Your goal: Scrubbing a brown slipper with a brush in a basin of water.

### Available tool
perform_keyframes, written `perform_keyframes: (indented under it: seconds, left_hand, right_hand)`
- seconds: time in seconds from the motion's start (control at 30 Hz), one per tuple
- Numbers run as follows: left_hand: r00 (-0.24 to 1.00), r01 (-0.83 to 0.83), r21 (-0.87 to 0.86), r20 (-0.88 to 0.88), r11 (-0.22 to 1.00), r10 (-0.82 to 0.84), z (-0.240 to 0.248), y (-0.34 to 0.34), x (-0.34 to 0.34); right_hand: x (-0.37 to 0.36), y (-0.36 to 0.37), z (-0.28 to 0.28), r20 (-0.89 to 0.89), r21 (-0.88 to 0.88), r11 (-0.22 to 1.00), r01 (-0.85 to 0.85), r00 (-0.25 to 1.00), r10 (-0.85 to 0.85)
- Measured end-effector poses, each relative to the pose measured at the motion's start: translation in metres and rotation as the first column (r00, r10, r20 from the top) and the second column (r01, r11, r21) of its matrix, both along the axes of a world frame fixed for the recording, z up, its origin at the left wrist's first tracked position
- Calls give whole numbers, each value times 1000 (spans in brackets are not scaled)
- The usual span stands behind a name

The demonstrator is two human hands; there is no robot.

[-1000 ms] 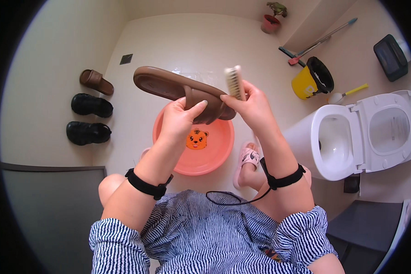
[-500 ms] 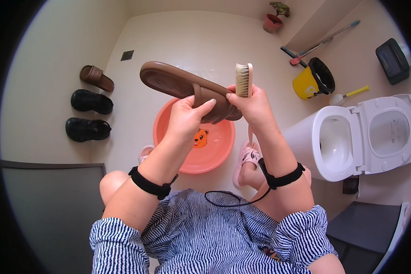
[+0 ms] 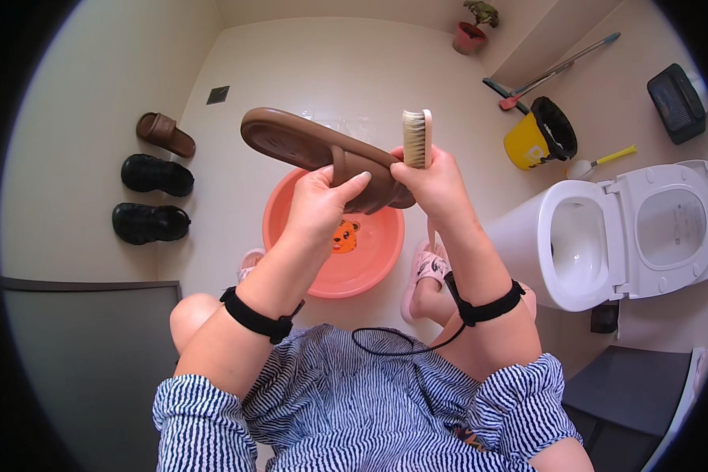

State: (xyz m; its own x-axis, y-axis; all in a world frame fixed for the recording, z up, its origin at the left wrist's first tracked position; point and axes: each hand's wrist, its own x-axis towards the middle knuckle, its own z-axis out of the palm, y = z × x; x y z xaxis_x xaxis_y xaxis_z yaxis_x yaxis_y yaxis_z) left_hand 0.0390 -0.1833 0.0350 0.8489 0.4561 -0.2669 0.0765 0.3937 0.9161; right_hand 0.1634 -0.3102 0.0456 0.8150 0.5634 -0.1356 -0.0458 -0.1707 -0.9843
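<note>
Above a pink plastic basin (image 3: 279,228), a brown slipper (image 3: 287,140) is held up tilted, its heel end toward the far left. My left hand (image 3: 318,203) is closed round the slipper's near side at the strap, thumb on top. My right hand (image 3: 434,179) pinches the slipper's toe end. It also grips a wooden-handled scrub brush (image 3: 417,140), which stands with pale bristles facing left; its handle runs down behind my wrist. The fingers beneath the slipper are hidden. An orange cartoon animal face shows on the basin's bottom.
Another brown slipper (image 3: 165,134) and two black shoes (image 3: 157,175) sit by the left wall. At right are a white toilet (image 3: 558,252) with its lid raised, a yellow bin (image 3: 527,143) and a yellow-handled toilet brush (image 3: 613,156). A black cable (image 3: 401,354) loops across my lap.
Almost nothing differs. The brush head has shifted very slightly left with my right hand; the slipper stays in both hands.
</note>
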Motion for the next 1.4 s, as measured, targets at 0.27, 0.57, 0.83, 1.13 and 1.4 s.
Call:
perform_keyframes:
  seconds: [0.27,0.57,0.83,1.13,1.4]
  left_hand:
    - [999,7,-12,-40,1000,-7,-1,0,1]
    - [959,245,637,-270,730,-86,-12,-1,1]
    - [894,447,875,-427,185,-138,-3,-18,-6]
    - [996,-19,416,-69,909,52,11,24,-2]
    - [929,369,-61,56,927,-366,15,33,-10]
  right_hand:
    - [2,1,-4,50,-85,996,7,999,-3]
    - [-4,1,7,182,-83,995,-50,981,65]
    - [8,8,-12,177,-47,998,38,984,-29]
    - [55,-22,-4,-263,186,945,268,941,-215]
    - [56,-29,-4,-265,131,977,170,955,-131]
